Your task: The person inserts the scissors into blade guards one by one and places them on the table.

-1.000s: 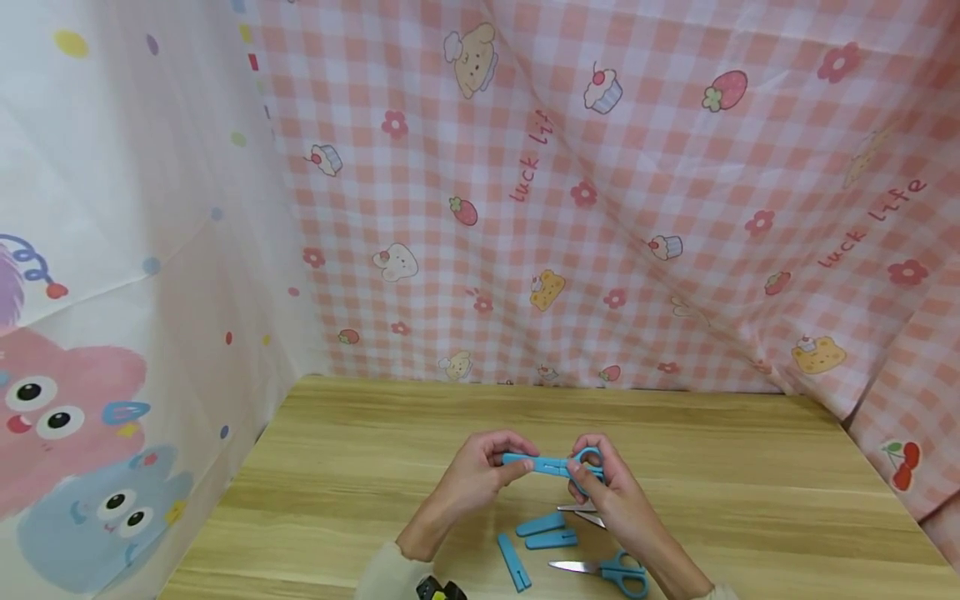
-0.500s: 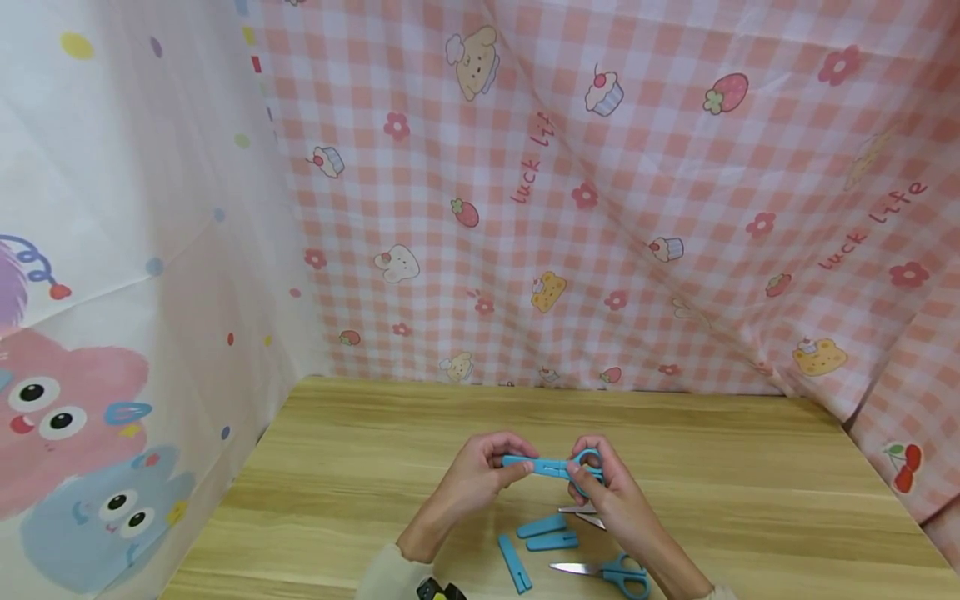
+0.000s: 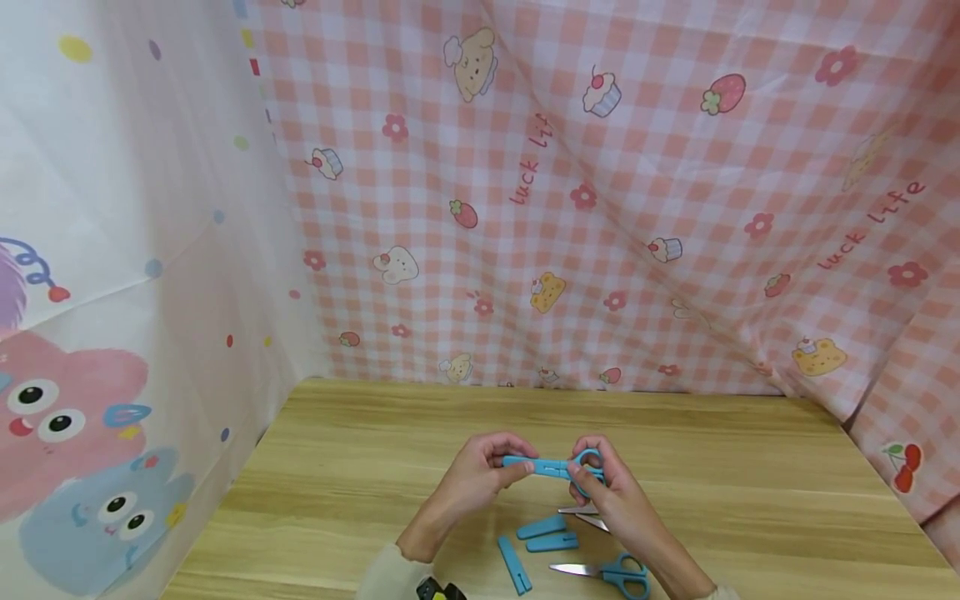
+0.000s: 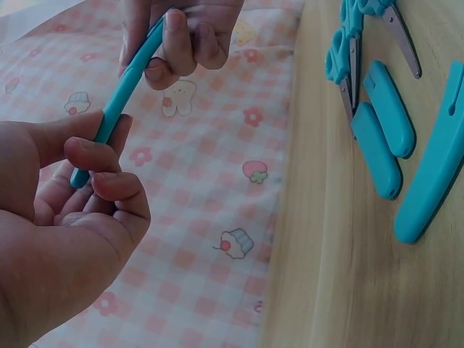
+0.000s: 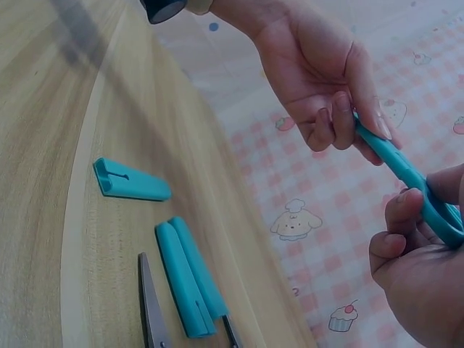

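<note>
Both hands hold one pair of blue-handled scissors in the air above the table, its blades hidden inside a blue blade cover [image 3: 551,468]. My left hand [image 3: 474,475] pinches the cover near its closed end between thumb and fingers. At the other end, my right hand [image 3: 615,492] grips the scissors' handle [image 5: 437,214], with the thumb pressed beside the finger loops. Cover and handle meet in line between the hands. Below them lie three loose blue covers: two side by side, one cover [image 3: 542,527] behind another cover [image 3: 552,542], and a third cover [image 3: 514,564] nearer the front.
Uncovered scissors [image 3: 622,573] lie at the front right, blades pointing left. A second uncovered pair [image 3: 592,522] lies partly hidden under the right hand. The wooden table [image 3: 360,433] meets a pink checked curtain [image 3: 420,317] at the back.
</note>
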Motion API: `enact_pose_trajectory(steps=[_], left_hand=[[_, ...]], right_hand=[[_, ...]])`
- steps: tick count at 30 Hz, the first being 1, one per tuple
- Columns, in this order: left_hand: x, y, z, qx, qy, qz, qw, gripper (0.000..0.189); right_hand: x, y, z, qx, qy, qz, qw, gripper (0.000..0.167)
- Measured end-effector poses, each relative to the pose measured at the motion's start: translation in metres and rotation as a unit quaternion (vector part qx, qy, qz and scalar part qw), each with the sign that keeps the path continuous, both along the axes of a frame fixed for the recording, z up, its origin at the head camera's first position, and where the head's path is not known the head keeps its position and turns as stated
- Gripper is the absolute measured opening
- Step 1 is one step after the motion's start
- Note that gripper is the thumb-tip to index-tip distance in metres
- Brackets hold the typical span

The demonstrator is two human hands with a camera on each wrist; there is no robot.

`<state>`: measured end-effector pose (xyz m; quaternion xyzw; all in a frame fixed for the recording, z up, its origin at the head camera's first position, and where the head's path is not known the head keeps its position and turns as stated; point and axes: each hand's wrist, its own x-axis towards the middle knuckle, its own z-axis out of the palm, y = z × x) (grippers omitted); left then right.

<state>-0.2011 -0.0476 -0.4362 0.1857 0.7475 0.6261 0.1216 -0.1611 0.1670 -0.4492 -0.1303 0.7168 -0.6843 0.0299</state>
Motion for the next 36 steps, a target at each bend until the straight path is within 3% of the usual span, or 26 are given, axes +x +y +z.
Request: enact_pose_trajectory(steps=[13, 28, 36], left_hand=[[-0.0031, 0.0017, -0.0021, -0.004, 0.002, -0.001, 1.0000, 0.010], [-0.0051, 0.0052, -0.0052, -0.023, 0.015, 0.007, 0.9996, 0.008], [-0.0077, 0.0078, -0.0083, -0.017, 0.011, 0.010, 0.9997, 0.009]], right_hand=[[0.0001, -0.0005, 0.0023, -0.002, -0.033, -0.017, 0.9993, 0.017], [-0.0018, 0.0027, -0.0029, -0.004, -0.030, -0.028, 0.9992, 0.020], [-0.0036, 0.0033, -0.0036, -0.014, -0.059, -0.037, 0.9975, 0.020]])
